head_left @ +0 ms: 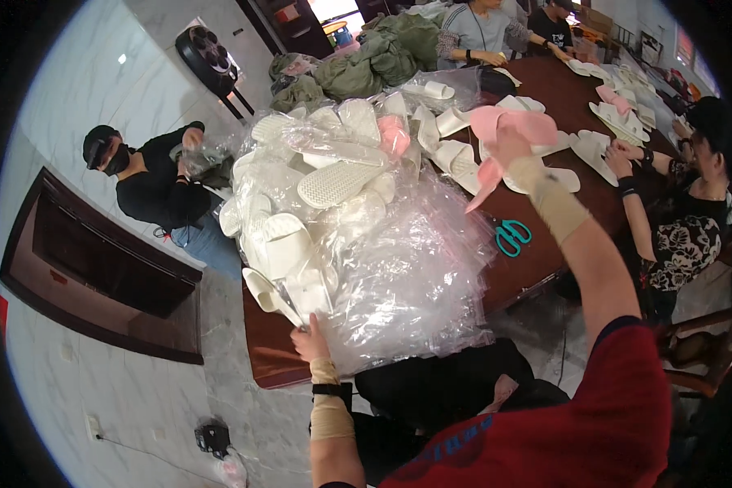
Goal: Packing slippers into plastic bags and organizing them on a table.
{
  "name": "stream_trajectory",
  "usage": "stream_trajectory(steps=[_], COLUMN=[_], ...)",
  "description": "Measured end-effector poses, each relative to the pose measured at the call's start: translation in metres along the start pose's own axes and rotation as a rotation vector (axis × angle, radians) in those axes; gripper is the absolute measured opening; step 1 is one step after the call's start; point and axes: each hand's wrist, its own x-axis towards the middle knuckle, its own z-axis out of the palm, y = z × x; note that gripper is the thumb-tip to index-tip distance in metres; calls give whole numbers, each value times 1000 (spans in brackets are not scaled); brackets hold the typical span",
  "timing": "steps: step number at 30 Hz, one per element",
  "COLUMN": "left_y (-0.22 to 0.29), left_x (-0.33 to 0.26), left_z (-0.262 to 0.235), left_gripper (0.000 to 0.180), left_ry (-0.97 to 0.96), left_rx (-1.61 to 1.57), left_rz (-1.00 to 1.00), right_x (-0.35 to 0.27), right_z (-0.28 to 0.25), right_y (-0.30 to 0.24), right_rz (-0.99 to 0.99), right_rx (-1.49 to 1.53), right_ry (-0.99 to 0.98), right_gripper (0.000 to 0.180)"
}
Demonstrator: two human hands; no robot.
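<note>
My right hand (508, 146) is raised over the table and grips a pair of pink slippers (504, 134), one hanging down below the hand. My left hand (309, 340) rests at the near edge of a big heap of clear plastic bags (407, 276), fingers pinching the plastic beside a white slipper (268, 294). The heap holds several white slippers (333, 183) in bags and one pink slipper (394, 134) near its top. Both wrists wear tan bands.
Teal scissors (511, 236) lie on the brown table (529, 268) right of the heap. More white and pink slippers (618, 122) cover the far table. Other people sit around: one in black at left (150, 191), one at right (691, 211), two at the far end. Green sacks (366, 65) stand behind.
</note>
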Motion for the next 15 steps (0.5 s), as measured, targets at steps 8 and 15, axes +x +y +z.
stream_trajectory(steps=[8, 15], left_y=[-7, -11], left_x=[-17, 13], left_z=[4, -26], left_gripper=[94, 64], left_ry=[-202, -563], left_rx=[149, -441], left_rz=[-142, -523], right_x=[-81, -50], right_z=[79, 70], right_y=[-77, -119], right_rz=[15, 125], right_rx=[390, 334], right_ry=[-186, -654], right_gripper=[60, 76])
